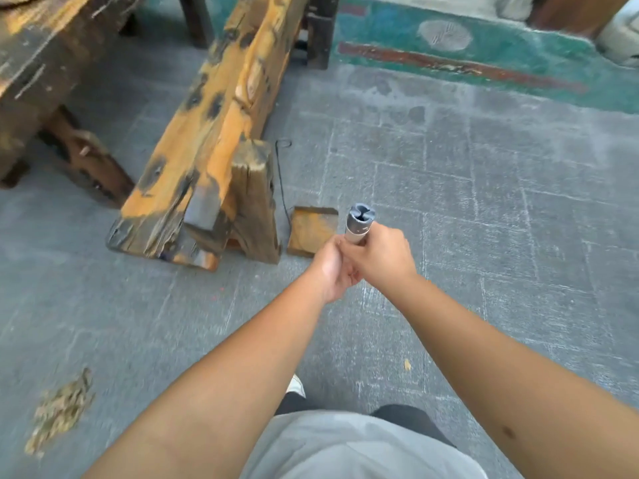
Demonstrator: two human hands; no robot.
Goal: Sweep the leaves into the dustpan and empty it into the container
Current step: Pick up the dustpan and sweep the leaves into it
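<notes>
Both hands grip one grey broom handle, whose capped top end points up at the camera. My right hand wraps it just below the cap; my left hand holds it right underneath. The rest of the broom is hidden behind my hands and arms. A pile of dry leaves lies on the grey tiled floor at the lower left, well away from my hands. A single leaf lies near my right forearm. A rusty orange metal dustpan with a thin wire handle stands beside the bench end.
A heavy orange-and-black wooden bench runs from the centre toward the top. A dark wooden table fills the upper left. A teal painted step crosses the upper right. My shoe shows below my arms.
</notes>
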